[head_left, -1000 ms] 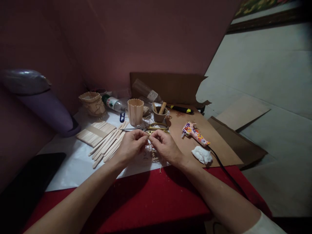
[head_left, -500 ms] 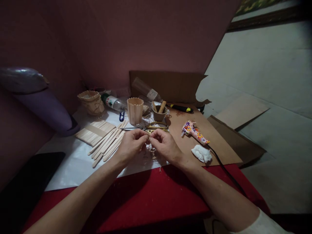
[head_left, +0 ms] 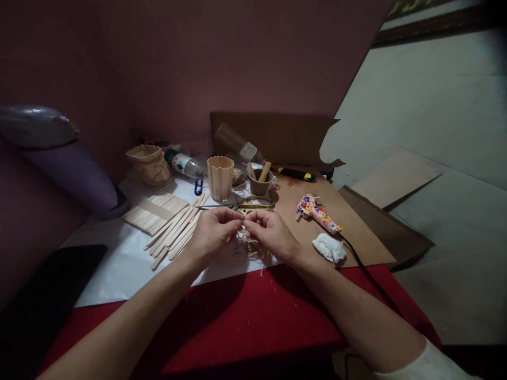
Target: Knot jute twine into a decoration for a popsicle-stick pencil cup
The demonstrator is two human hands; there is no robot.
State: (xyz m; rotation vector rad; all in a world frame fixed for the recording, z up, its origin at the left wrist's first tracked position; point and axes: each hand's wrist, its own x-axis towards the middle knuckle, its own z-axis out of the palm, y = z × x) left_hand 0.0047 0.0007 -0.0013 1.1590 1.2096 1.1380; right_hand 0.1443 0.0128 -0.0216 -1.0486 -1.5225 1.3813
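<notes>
My left hand and my right hand meet fingertip to fingertip above the front of the white sheet. Both pinch a length of thin twine, whose loose strands hang below the fingers. Just beyond the fingers lie gold-handled scissors, partly hidden, blades toward the left. Behind them stands a cup made of craft sticks. Loose craft sticks fan out left of my left hand, beside a banded bundle of sticks.
A flowered glue gun with a black cord lies on cardboard at right, near a crumpled white tissue. Farther back are a small pot holding sticks, a yellow-black cutter, plastic bottles and a twine-tied stick basket.
My hands stay almost in place, fingertips still together on the twine, with slight finger movement. The whole view has shifted slightly.
</notes>
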